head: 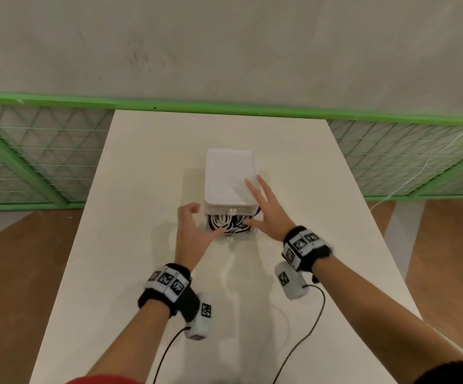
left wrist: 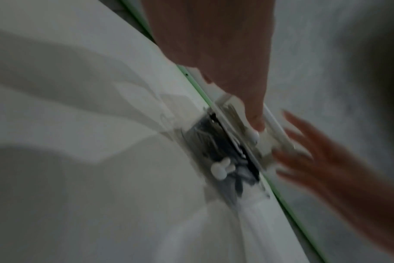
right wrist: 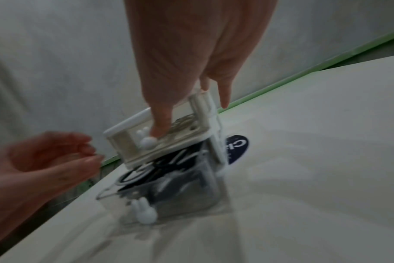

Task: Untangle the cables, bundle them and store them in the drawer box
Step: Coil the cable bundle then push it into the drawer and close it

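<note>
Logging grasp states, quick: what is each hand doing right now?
Left hand: open, holding nothing, beside the open drawer.
Right hand: open, fingers spread over the drawer box.

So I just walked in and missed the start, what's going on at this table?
A person is storing cables in a small white drawer box on the table. Its lower drawer is pulled out, full of black and white cable bundles. The left hand and right hand hover open at the drawer, gripping nothing.

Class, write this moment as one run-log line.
drawer box: lower drawer open | cables: inside drawer | left hand: open, beside drawer | right hand: open, over box
</note>
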The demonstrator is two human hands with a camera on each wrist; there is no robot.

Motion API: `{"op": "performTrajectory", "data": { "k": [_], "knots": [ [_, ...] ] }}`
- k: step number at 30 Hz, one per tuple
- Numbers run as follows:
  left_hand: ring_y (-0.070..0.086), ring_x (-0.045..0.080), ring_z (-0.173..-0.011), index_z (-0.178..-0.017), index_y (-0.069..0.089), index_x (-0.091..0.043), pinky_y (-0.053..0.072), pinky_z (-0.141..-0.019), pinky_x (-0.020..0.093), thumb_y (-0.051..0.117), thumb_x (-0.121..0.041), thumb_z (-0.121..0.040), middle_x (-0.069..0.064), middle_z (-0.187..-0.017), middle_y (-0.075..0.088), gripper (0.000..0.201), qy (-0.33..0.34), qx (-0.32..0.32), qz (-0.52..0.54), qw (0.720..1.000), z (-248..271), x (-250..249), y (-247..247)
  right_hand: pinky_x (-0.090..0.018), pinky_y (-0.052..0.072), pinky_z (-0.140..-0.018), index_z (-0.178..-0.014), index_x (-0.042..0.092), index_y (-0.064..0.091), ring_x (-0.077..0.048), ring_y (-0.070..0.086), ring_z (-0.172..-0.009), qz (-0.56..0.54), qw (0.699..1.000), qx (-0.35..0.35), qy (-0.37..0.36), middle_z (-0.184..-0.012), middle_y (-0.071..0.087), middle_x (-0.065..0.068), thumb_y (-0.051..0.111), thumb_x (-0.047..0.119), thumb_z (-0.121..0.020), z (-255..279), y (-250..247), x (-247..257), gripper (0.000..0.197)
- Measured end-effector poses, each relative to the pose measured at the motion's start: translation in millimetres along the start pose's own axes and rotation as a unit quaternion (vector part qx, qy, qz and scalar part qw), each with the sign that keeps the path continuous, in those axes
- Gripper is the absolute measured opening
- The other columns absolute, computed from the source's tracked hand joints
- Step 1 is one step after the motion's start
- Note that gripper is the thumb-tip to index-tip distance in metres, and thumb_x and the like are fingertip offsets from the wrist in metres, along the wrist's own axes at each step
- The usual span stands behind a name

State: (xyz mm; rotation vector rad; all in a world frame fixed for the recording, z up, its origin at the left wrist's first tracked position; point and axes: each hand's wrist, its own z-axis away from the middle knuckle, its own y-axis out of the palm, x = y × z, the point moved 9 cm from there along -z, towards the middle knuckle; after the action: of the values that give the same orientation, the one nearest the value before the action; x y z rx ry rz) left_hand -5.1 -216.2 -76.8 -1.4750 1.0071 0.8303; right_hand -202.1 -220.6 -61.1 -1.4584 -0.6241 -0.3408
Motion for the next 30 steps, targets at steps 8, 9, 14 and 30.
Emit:
{"op": "performTrajectory", "data": {
  "k": [8, 9, 14, 30],
  "knots": [
    [0.042, 0.017, -0.129, -0.146, 0.019, -0.016, 0.033, -0.1, 0.022, 0.088, -0.013, -0.057, 0.002, -0.139, 0.047, 0.113, -0.063, 0.303, -0.056, 0.949, -36, 22, 42, -0.017, 0.045, -0.087, -0.146, 0.012, -0.003, -0.02, 0.048, -0.12, -0.192, 0.969, 0.09, 0.126, -0.137, 0.041, 0.001, 0.088, 0.011, -0.057, 7, 36, -31, 0.128],
    [0.044, 0.015, -0.127, -0.144, 0.026, -0.015, 0.034, -0.099, 0.023, 0.089, -0.013, -0.056, 0.001, -0.136, 0.049, 0.108, -0.061, 0.283, -0.057, 0.955, -37, 22, 41, -0.015, 0.045, -0.086, -0.144, 0.008, 0.004, -0.017, 0.048, -0.116, -0.191, 0.97, 0.07, 0.129, -0.134, 0.046, -0.005, 0.088, 0.012, -0.057, 2, 33, -30, 0.121],
    [0.054, 0.022, -0.119, -0.133, 0.04, -0.007, 0.042, -0.093, 0.025, 0.087, -0.024, -0.059, 0.008, -0.128, 0.057, 0.09, -0.051, 0.235, -0.067, 0.968, -40, 27, 40, -0.021, 0.043, -0.081, -0.138, 0.002, 0.017, -0.014, 0.054, -0.102, -0.143, 0.979, 0.025, 0.144, -0.126, 0.055, -0.007, 0.087, 0.029, -0.06, -4, 28, -33, 0.108],
    [0.058, 0.017, -0.093, -0.111, 0.05, -0.005, 0.047, -0.076, 0.025, 0.084, -0.036, -0.064, 0.001, -0.104, 0.059, 0.065, -0.101, 0.167, -0.063, 0.979, -43, 35, 37, -0.034, 0.049, -0.07, -0.128, 0.004, 0.03, -0.028, 0.062, -0.082, -0.098, 0.983, -0.011, 0.158, -0.093, 0.065, -0.007, 0.078, 0.029, -0.072, -8, 20, -38, 0.078]
  ]
}}
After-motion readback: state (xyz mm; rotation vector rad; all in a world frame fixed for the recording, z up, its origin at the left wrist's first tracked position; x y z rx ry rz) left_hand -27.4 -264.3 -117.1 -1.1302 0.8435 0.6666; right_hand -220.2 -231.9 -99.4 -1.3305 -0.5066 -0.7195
